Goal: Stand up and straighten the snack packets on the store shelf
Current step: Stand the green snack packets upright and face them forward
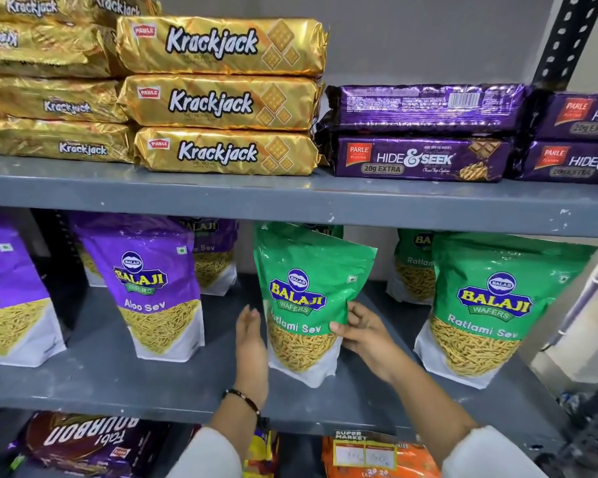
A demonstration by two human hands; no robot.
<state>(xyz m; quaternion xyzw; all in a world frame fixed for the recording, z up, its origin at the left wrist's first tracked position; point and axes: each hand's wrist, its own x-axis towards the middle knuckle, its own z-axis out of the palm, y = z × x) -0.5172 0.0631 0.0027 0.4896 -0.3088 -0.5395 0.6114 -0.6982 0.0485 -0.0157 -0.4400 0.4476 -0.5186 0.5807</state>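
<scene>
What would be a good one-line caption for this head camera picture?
Both hands, left hand and right hand, steady a green Ratlami Sev packet upright on the grey shelf.

I count gold foil Krackjack packets (221, 46): 7 | purple Hide & Seek packets (425, 158): 4 | purple Aloo Sev pouches (145, 288): 4 | green Ratlami Sev pouches (308, 298): 4

Top shelf: gold packs (221, 46) read "PARLE Krackjack"; purple packs (423, 160) read "PARLE PLATINA HIDE & SEEK, 20g EXTRA". Middle shelf: purple pouch (149, 288) reads "BALAJI WAFERS Aloo Sev"; green pouches (304, 281) read "BALAJI WAFERS Ratlami Sev". Below: brown pack (83, 439) reads "Fab! BOURBON", upside down; orange packet's tag (363, 450) reads "SUPER MARKET".
</scene>
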